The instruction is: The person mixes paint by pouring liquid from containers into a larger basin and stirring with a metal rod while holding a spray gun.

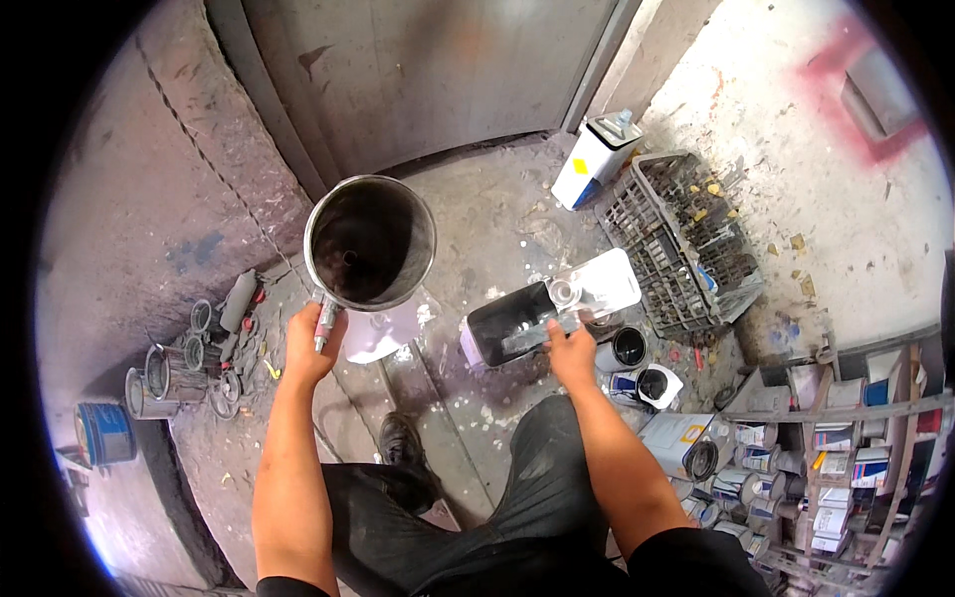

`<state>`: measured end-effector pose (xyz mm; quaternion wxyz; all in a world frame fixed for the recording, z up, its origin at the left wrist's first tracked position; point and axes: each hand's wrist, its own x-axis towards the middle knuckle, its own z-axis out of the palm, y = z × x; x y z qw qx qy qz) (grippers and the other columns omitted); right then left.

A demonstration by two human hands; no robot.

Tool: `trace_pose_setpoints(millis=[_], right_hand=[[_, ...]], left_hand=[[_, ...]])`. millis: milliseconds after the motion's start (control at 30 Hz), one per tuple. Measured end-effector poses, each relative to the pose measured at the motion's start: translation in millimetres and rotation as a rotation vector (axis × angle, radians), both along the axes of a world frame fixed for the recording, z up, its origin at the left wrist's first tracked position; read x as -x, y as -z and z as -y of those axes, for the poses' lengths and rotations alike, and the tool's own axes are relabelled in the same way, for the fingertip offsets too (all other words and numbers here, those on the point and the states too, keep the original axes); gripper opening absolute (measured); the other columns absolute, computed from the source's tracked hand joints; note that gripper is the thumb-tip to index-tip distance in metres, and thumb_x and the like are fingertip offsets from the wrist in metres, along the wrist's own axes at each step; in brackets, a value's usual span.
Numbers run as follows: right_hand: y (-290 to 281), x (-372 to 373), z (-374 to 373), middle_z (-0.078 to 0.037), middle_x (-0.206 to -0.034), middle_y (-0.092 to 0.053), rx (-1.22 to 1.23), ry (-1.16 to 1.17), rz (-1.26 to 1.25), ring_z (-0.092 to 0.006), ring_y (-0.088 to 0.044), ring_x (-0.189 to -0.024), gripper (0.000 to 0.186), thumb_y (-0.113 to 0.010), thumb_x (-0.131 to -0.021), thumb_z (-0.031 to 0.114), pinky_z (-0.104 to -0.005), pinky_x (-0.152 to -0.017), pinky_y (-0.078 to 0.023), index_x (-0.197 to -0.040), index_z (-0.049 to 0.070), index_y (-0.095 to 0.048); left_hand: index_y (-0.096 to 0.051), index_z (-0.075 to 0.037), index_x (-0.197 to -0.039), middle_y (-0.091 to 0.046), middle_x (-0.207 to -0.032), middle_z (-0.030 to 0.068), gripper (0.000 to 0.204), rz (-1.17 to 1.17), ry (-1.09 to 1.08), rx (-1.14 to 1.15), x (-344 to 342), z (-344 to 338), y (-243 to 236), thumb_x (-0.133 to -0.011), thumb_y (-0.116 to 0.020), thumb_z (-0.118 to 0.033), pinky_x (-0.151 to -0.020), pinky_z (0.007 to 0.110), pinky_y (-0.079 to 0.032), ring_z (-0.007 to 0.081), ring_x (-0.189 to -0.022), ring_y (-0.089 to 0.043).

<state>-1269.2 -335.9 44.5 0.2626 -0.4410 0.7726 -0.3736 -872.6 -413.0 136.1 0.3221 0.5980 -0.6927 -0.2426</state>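
My left hand [310, 341] is closed round the handle of a spray gun whose wide, open metal cup [428, 239] faces up. The cup is dark inside, with a small ring at its bottom. My right hand [571, 350] pinches a flat grey strip [527, 338] that looks like a scraper or brush; its exact kind is unclear. The strip lies over a cut-open rectangular tin [476, 348], dark inside, whose white end panel with a round spout [607, 284] is folded back. Below the cup, a pale sheet [378, 336] lies on the floor.
Open paint cans [628, 347] stand right of the tin, near a grimy plastic crate [686, 239] and an upright white tin [595, 164]. Used cups [159, 370] clutter the left; a blue bucket [103, 434] stands farther out. Shelves of cans [826, 468] fill the lower right. A metal door [428, 80] closes the back.
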Motion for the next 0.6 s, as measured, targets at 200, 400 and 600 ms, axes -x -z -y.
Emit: trace_pose_setpoints(millis=[200,400,600], right_hand=[[-54.5,33.2,-11.4,-0.009,-0.081,-0.068,0.152,0.172,0.471,-0.0165,-0.066,-0.064,0.029,-0.063,-0.092,0.026,-0.026,-0.049,-0.046,-0.099,-0.002,-0.063],[-103.9,95.0,-39.2,-0.01,-0.088,-0.067,0.284,0.224,0.62,-0.0181,-0.066,-0.067,0.021,-0.063,-0.092,0.019,-0.0239,-0.05,-0.048,-0.098,0.0,-0.059],[-130.9,135.8,-58.4,-0.008,-0.085,-0.066,0.406,0.248,0.725,-0.0169,-0.063,-0.067,0.016,-0.06,-0.093,0.018,-0.0238,-0.052,-0.046,-0.097,0.003,-0.059]], left_hand=[[-0.057,0.002,-0.079,-0.059,-0.066,0.0165,0.021,-0.016,-0.008,-0.009,-9.5,-4.5,-4.6,-0.082,-0.068,-0.016,-0.058,0.037,-0.044,0.0226,-0.057,-0.053],[-0.058,0.001,-0.081,-0.058,-0.066,0.0155,0.018,-0.021,0.015,-0.014,-7.1,-4.7,-7.8,-0.082,-0.067,-0.014,-0.057,0.035,-0.044,0.0201,-0.057,-0.05],[-0.063,-0.001,-0.088,-0.062,-0.071,0.0153,0.013,-0.005,0.019,-0.031,-1.7,-3.3,-9.4,-0.083,-0.066,-0.013,-0.061,0.035,-0.046,0.0206,-0.063,-0.056]])
